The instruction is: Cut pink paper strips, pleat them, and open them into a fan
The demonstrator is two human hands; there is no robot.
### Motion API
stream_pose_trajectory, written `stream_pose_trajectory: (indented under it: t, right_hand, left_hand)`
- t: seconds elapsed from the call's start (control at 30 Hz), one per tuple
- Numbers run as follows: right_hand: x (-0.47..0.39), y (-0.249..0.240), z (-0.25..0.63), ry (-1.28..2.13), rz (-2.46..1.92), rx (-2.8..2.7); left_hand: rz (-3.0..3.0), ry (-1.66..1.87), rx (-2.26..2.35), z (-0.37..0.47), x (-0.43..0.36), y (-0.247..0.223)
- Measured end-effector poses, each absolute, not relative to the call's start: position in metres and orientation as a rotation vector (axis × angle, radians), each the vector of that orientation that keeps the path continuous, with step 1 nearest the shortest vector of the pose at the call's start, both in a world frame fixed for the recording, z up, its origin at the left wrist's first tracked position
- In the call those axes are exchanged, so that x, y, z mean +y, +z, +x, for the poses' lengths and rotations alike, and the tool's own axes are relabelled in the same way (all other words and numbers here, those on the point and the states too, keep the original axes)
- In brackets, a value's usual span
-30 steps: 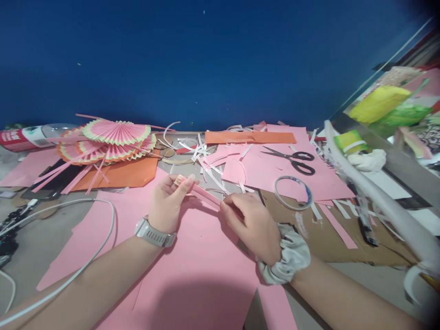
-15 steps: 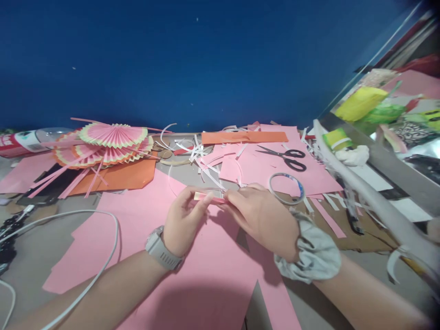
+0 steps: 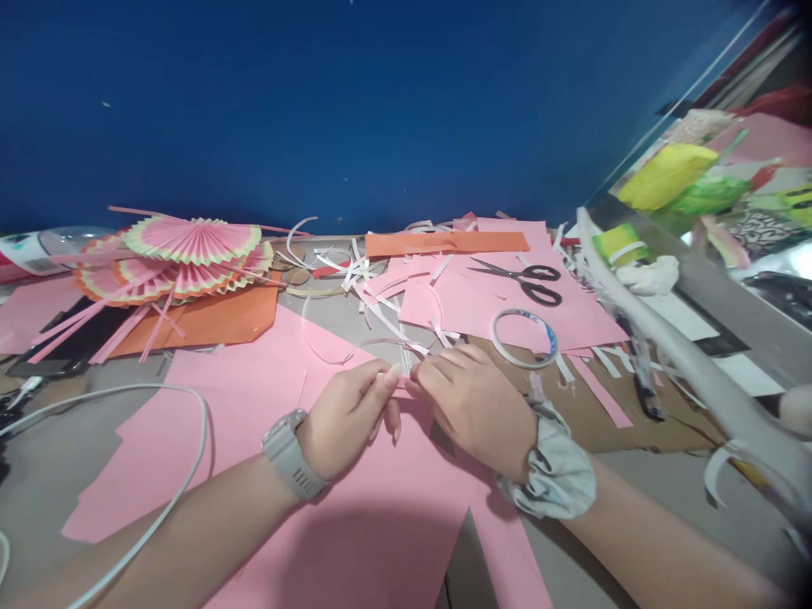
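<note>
Over a large sheet of pink paper (image 3: pixel 266 423), my two hands meet at the middle of the view. My left hand (image 3: pixel 348 414), with a grey watch on its wrist, pinches one end of a small folded strip of pink paper (image 3: pixel 403 391). The other end is between the closed fingers of my right hand (image 3: pixel 473 410), which has a pale scrunchie at the wrist. Fingers cover most of the folded strip. Just beyond the hands lie thin white and pink paper strips (image 3: pixel 381 317). A roll of tape (image 3: pixel 496 338) rests to the right of my right hand.
Black-handled scissors (image 3: pixel 539 283) lie on pink paper behind the tape. Pleated paper fans (image 3: pixel 194 241) are stacked at the left, near a bottle (image 3: pixel 31 254). A white cable (image 3: pixel 204 423) loops across the left side. A utility knife (image 3: pixel 647 389) lies right, on cardboard (image 3: pixel 584 427).
My hands have drawn closer together on the folded pink paper, whose pale edge showed before and is now mostly covered by my fingers. The view has shifted slightly.
</note>
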State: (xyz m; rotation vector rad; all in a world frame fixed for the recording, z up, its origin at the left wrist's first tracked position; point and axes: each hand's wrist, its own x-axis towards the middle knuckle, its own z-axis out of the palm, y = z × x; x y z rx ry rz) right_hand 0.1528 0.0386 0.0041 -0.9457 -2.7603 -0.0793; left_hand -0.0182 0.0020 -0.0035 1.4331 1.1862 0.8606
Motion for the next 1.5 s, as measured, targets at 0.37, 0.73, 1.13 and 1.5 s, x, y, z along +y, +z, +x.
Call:
stream_pose_trajectory:
  t: [0.37, 0.73, 1.13, 1.5]
  right_hand:
    - [0.031, 0.001, 0.145, -0.114, -0.979, -2.753]
    - [0.028, 0.002, 0.144, -0.11, -0.981, -2.682]
    - [0.028, 0.0, 0.145, -0.04, -0.978, -2.664]
    - [0.029, 0.002, 0.145, 0.029, -1.049, -2.678]
  left_hand:
    - [1.483, 0.842, 1.289, -0.018, -0.001, -0.003]
    - [1.475, 0.893, 1.258, -0.017, -0.003, -0.005]
    - [1.467, 0.875, 1.287, -0.017, -0.003, -0.006]
    - [1.466, 0.846, 1.343, -0.017, -0.001, -0.006]
